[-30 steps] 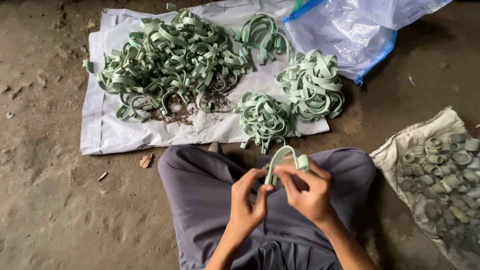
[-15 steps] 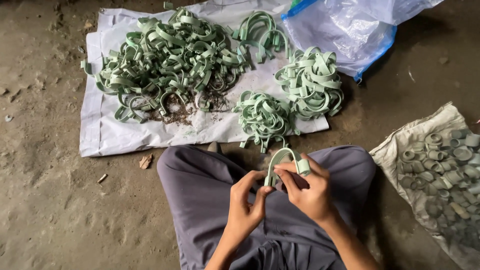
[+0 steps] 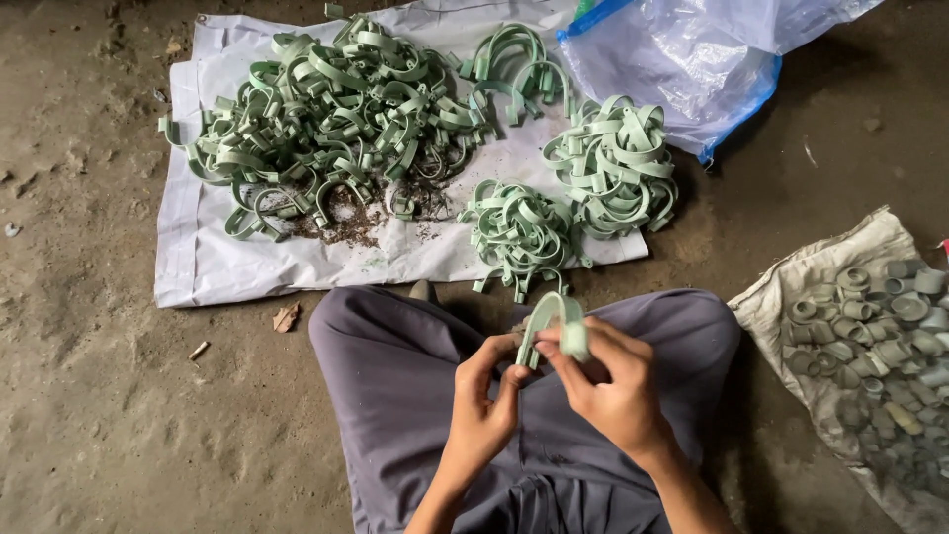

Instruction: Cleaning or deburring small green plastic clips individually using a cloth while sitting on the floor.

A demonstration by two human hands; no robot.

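A person sits cross-legged on a dirt floor, seen from above, in grey trousers. Over the lap, both hands hold one pale green U-shaped plastic clip. The left hand has its fingers closed on the clip's left leg, and the right hand has its fingers pinched on the clip's right end. Just beyond the knees lies a white sheet on the floor. A large loose heap of the same green clips covers its far left part, and two smaller bunches of clips sit at its near right corner. A clear plastic bag lies past the sheet's far right corner. A sack of small grey-green rings lies to the person's right.
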